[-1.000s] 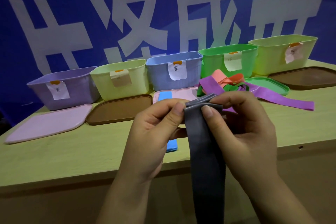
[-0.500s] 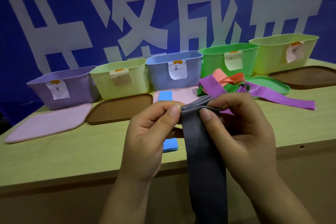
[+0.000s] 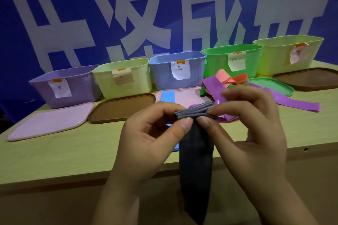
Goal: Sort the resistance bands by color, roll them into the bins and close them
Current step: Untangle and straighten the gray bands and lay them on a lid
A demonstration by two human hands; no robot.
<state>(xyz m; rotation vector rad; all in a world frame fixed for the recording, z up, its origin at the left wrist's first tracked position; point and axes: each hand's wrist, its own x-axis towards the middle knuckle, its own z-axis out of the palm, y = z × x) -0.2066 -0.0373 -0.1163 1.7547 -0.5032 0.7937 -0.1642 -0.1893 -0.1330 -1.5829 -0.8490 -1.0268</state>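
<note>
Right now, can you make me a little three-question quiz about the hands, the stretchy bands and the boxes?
1. True or false: all five bins have their lids on.
2. What colour is the band that both hands are rolling? A) grey B) orange C) green
3. How many lids lie on the table?

Key
1. False: every bin, such as the blue bin, is open.
2. A: the left hand and right hand pinch the grey band.
3. Five, among them the green lid.
</note>
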